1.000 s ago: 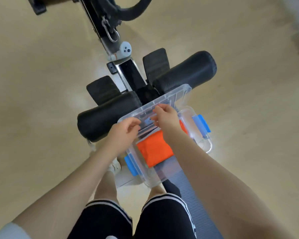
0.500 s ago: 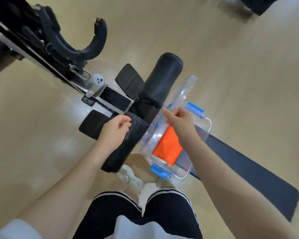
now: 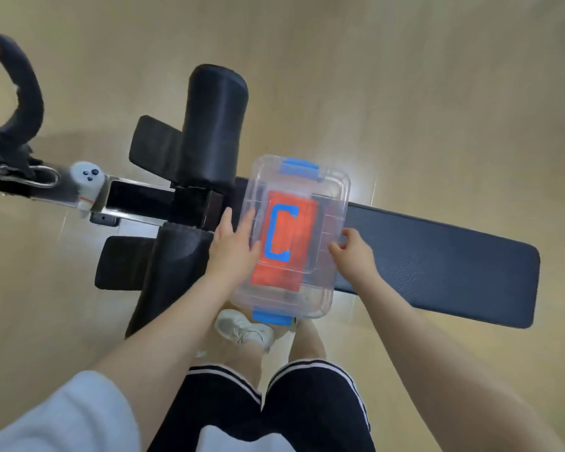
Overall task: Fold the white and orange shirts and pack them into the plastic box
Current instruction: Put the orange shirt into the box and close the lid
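The clear plastic box [image 3: 335, 190] with blue latches sits on the dark bench pad, its clear lid lying flat on top. The folded orange shirt [image 3: 302, 220] shows through the lid, under the lid's blue handle. No white shirt is visible. My left hand [image 3: 234, 247] lies flat with fingers spread on the lid's left edge. My right hand [image 3: 353, 256] curls its fingers against the lid's right edge.
The bench pad [image 3: 437, 256] stretches to the right. Black foam rollers [image 3: 214, 125] and a metal frame with a phone [image 3: 134, 199] and a white controller [image 3: 87, 179] lie to the left. My legs and a white shoe [image 3: 242, 327] are below, on the wooden floor.
The lid, held upright by my right hand before, now lies flat on the box. My left hand moved from the roller onto the lid. The camera view swung round.
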Motion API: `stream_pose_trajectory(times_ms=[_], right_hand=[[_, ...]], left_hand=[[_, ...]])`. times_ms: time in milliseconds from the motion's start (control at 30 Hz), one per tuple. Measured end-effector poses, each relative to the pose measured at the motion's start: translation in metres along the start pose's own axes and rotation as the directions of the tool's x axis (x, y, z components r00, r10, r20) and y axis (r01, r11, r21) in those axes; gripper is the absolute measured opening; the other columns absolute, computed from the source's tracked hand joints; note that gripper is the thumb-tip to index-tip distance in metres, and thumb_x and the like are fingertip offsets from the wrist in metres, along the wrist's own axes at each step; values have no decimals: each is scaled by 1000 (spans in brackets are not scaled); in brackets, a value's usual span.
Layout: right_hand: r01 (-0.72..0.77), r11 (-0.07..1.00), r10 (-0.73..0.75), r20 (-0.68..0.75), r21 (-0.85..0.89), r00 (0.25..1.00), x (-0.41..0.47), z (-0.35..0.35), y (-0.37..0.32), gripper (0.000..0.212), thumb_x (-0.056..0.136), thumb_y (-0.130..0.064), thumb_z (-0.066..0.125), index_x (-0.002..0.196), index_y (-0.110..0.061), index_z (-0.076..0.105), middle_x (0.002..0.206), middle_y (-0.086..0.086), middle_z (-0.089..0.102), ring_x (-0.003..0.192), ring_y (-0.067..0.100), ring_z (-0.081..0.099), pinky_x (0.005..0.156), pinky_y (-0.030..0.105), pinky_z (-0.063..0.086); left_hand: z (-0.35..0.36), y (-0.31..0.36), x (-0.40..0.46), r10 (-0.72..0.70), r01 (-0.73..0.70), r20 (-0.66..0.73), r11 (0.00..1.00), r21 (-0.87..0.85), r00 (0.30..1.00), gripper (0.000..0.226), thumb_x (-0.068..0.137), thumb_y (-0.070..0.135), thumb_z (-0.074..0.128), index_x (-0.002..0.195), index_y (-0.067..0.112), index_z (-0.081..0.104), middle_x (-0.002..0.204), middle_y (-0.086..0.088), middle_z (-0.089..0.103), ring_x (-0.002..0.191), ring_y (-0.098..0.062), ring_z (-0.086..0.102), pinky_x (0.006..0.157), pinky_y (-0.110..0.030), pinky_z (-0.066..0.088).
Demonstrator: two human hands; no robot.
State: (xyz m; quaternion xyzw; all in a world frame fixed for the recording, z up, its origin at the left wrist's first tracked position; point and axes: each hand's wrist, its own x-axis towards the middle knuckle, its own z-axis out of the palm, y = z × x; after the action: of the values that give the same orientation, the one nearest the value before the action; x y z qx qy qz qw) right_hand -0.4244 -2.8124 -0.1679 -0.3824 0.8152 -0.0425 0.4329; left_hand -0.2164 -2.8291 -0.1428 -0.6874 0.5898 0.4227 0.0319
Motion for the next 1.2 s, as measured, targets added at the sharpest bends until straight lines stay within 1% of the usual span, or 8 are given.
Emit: stream_pose_trajectory(times_ms=[267,400,500,600,700,867,1000,1200], right_hand=[[-44,999,37,219,29,975,37,-14,-3,59,78,-13,62,132,-9,38,119,10,57,103,27,58,81,33,45],[-207,967,114,474,148,873,55,-32,-18,43,62,-5,61,104,-5,54,83,7,58,65,16,54,53,22,45],[-206,977,147,549,47,823,63,-38,-22,32,79,-2,62,108,-11,51,96,8,60,79,20,55,66,27,42],[-3,998,-13,292,56,956,74,-38,-36,79,79,-25,70,141,-13,23,142,12,40,122,26,47,98,40,45],[342,933,-327,131,-109,936,94,-42,-71,79,88,-31,59,147,-10,12,154,11,20,141,25,24,113,36,24],[504,788,-361,398,-354,843,130,-37,-110,61,92,-29,53,143,-7,28,143,14,41,130,31,41,103,37,36],[556,716,-368,450,-421,814,140,-37,-118,41,90,-25,56,125,-3,52,100,12,46,98,34,55,76,30,38],[581,678,-461,356,-450,813,128,-34,-109,35,92,-25,54,123,-8,55,122,16,47,107,36,50,89,36,44]], left_hand=[[23,-2,23,-91,92,86,996,-16,992,94,80,30,69,147,38,4,155,-4,6,133,-27,36,101,-44,44],[34,7,22,-162,155,68,983,95,984,104,77,35,71,145,41,-7,154,-4,0,128,-31,38,95,-48,47],[37,14,22,-212,206,41,972,114,976,103,79,34,70,146,38,-8,153,-9,0,126,-33,36,98,-46,43],[36,17,21,-225,221,26,969,110,974,101,81,33,68,145,39,-9,151,-9,4,125,-32,36,98,-43,43],[37,20,20,-249,246,18,965,91,968,100,81,30,68,145,41,-8,149,-8,9,121,-30,38,97,-41,42],[41,18,20,-248,247,-6,965,87,969,100,80,32,70,145,43,-5,146,-7,12,118,-29,38,96,-41,40],[44,16,21,-230,232,-25,970,74,973,99,79,33,70,145,42,-4,145,-9,13,121,-30,36,101,-42,36],[49,10,18,-229,229,-25,973,4,973,101,81,30,69,142,47,-9,147,-6,9,127,-28,28,107,-43,31]])
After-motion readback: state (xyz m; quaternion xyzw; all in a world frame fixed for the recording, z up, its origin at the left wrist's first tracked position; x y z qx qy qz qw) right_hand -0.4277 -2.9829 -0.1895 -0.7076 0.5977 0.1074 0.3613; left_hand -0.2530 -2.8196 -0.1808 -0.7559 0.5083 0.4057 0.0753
